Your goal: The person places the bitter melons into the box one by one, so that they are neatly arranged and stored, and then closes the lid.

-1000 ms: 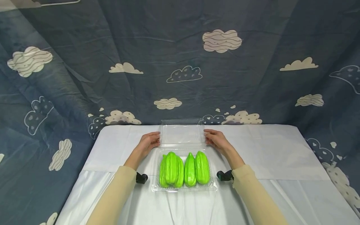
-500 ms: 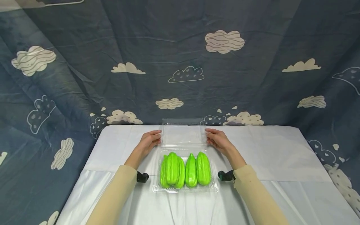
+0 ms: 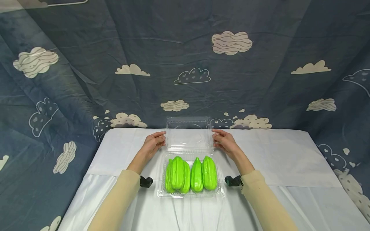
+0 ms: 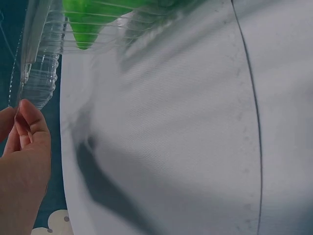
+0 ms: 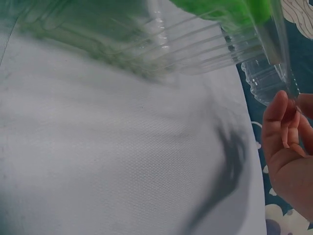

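Observation:
A clear plastic clamshell box [image 3: 162, 189] sits on the white cloth with several bright green, lengthwise-ridged fruits [image 3: 209, 173] side by side in its base. Its hinged lid [image 3: 189, 138] is swung back on the far side and tilted up. My left hand [image 3: 153, 143] pinches the lid's left edge between thumb and fingers, which the left wrist view shows close up. On the opposite edge, my right hand [image 3: 226, 142] pinches the lid likewise; its thumb and fingers [image 5: 274, 115] meet at the rim in the right wrist view.
White cloth [image 3: 283, 157] covers the table on both sides of the box. Behind the table's far edge hangs a dark blue curtain [image 3: 190, 48] with cloud prints. A black camera mount [image 3: 145, 182] sits at each wrist.
The lid's far edge has risen a little, so the lid stands steeper. Both hands have gone up slightly with it. The fruits and the base stay put.

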